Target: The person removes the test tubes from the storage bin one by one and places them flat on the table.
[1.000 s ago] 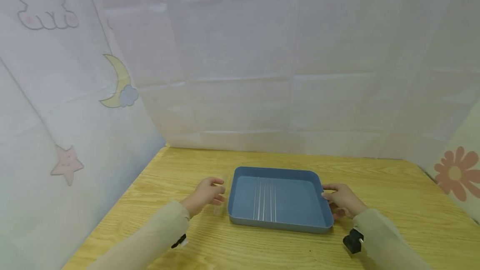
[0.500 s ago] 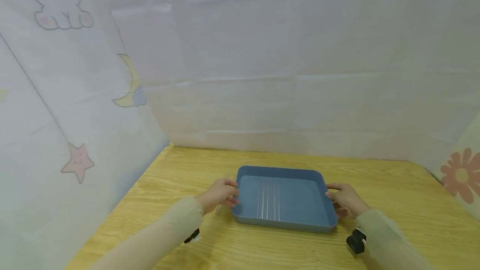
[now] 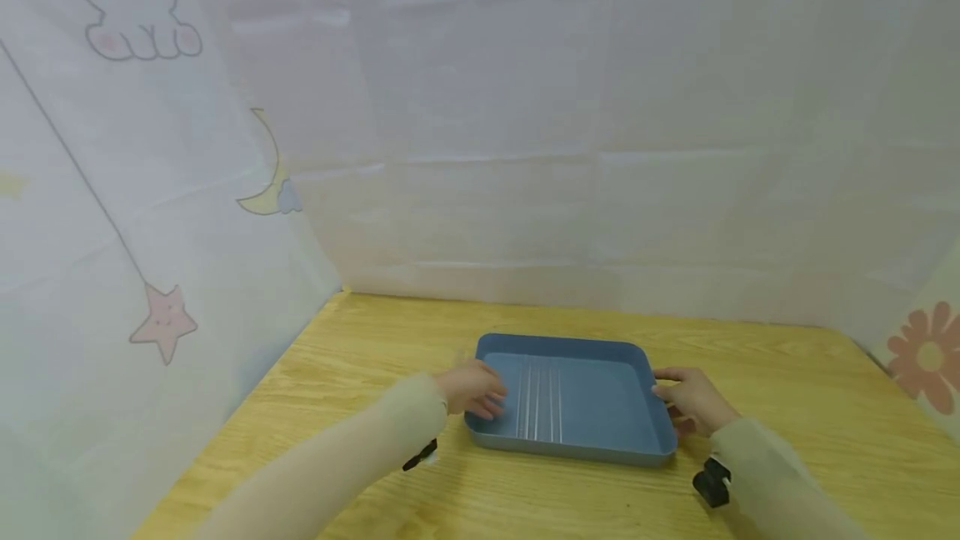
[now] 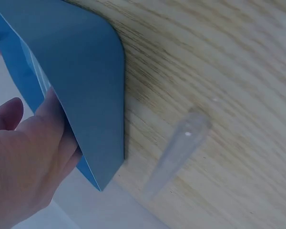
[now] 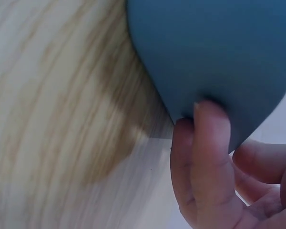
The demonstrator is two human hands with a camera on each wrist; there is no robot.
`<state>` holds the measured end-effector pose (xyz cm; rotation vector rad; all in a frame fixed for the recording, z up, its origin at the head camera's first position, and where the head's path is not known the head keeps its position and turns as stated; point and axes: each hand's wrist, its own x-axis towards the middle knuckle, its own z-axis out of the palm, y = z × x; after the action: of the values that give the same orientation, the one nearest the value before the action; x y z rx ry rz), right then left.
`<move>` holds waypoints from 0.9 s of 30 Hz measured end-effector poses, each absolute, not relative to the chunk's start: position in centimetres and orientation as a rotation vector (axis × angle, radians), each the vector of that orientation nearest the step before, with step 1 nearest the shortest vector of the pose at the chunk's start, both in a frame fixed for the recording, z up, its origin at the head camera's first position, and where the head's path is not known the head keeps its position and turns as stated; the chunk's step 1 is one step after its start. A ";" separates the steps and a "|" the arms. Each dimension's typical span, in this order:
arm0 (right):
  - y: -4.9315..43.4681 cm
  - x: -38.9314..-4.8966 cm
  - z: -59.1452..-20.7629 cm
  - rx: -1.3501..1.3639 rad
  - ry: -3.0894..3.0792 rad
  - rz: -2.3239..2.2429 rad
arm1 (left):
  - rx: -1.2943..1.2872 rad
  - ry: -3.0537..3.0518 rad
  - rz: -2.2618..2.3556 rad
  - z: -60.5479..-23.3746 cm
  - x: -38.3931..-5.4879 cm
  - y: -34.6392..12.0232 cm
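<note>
Your shallow blue rectangular plastic tray [image 3: 607, 407] sits right of centre in the lower half of the head view, flat on the table. Across the left half of its floor lie several slim, clear, see-through tubes [image 3: 534, 407], side by side and running from the back of the tray towards its front; their exact number is hard to make out.

Your left hand [image 3: 474, 388] reaches over the tray's left wall, its fingers loosely bent inside the rim, just beside the tubes, and its thumb standing apart from them; the fingertips are hidden by the wall in the left wrist view. Your right hand [image 3: 696, 400] pinches the tray's right wall, with fingers against the outside, as the right wrist view shows, and the thumb at the rim.

One more clear tapered piece [image 4: 178, 150], blurred, lies right of centre in the left wrist view, outside the tray on the yellow wood-grained table [image 3: 390, 332].

Pale beige sleeves [image 3: 337, 457] cover your arms, with a black fitting [image 3: 712, 482] at each wrist. Behind, a creased whitish sheet [image 3: 480, 107] fills the upper frame, the left sheet printed with a white animal [image 3: 135, 2] at upper left and a smiling pink star [image 3: 165, 323] below; a coral flower [image 3: 930, 357] shows at the right edge
</note>
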<state>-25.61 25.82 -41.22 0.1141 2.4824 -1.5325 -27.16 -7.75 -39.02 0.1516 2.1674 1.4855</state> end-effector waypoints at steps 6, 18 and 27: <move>26.1 -25.7 -41.2 0.111 2.471 -1.526 | 0.122 2.278 1.391 -38.5 -27.8 -5.3; 25.4 -25.6 -41.3 0.131 2.497 -1.517 | -0.075 2.494 1.054 -38.5 -29.6 -2.5; 25.0 -25.5 -41.6 0.133 2.496 -1.514 | 0.042 2.659 0.587 -39.6 -30.7 -1.5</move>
<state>-25.53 24.95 -41.55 0.1329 2.4963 -1.5145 -30.66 -1.51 -39.61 0.0415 2.6594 0.5869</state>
